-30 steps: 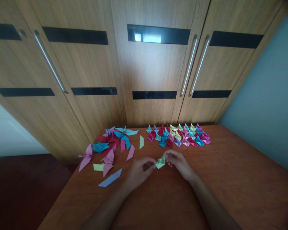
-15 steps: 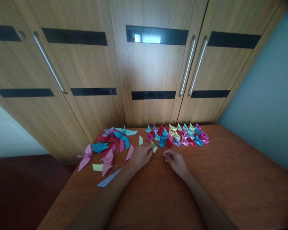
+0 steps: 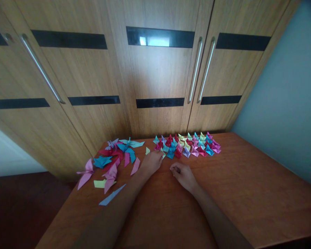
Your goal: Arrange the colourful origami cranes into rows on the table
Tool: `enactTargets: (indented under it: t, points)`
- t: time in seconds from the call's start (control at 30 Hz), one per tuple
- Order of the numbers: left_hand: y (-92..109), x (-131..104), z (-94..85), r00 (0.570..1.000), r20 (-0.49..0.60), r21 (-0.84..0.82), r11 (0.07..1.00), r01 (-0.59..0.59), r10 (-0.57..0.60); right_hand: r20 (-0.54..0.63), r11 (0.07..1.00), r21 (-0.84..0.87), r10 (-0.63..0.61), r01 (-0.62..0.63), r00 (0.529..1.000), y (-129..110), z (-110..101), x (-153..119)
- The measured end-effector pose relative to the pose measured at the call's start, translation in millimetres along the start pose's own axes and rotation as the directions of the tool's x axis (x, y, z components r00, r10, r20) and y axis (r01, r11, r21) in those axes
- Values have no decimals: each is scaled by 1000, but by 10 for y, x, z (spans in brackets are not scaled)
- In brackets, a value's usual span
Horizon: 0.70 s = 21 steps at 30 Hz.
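From where I sit at the far end of the feed, the small pale-green folded paper piece (image 3: 163,154) is at the near left end of the dense cluster of small, peaked, folded paper pieces in many colours (image 3: 194,150). The left hand (image 3: 152,162) has its fingertips against it, but the knuckles cover the contact and the hand is a little blurred, so I cannot tell whether they pinch it or only nudge it. The right hand (image 3: 184,176) rests on the reddish-brown wooden table (image 3: 248,197) with fingers loosely curled; I see no paper in it, and I cannot tell whether its fingertips meet.

As I judge it, the greater part of the small folding is done: the cluster stands in rough rows, with the pale-green piece all but joined to it. Still lying flat on the left are the pale blue paper strip (image 3: 112,195), the yellow-green paper strip (image 3: 99,184) and the slanted pink paper strip (image 3: 135,166), beside a loose heap of winged paper shapes (image 3: 116,150).

A second ago both hands had the pale-green piece between them, nearer me — now only the left is at it, and it sits closer to the cluster than half a second ago.
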<state>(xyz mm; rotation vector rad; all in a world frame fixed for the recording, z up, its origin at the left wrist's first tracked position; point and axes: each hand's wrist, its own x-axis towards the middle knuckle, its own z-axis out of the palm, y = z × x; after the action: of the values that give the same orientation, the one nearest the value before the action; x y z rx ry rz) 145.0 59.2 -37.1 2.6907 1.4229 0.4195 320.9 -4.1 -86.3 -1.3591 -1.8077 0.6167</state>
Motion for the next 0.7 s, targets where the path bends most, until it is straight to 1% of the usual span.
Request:
enactTargets:
  t: [0.17,0.43,0.7]
  points:
    - [-2,20,21,1000,16,20,999,27,-27,11,1000,-10,6,-6,1000,21,5,5]
    - [9,8,17,1000,13,10,1000,22,-22,5,1000,-17,-2,2,1000,22,8,8]
    - [22,47,40,999,6,1,999,32,-32,6,1000,-15,-14,14,1000,18,1,1]
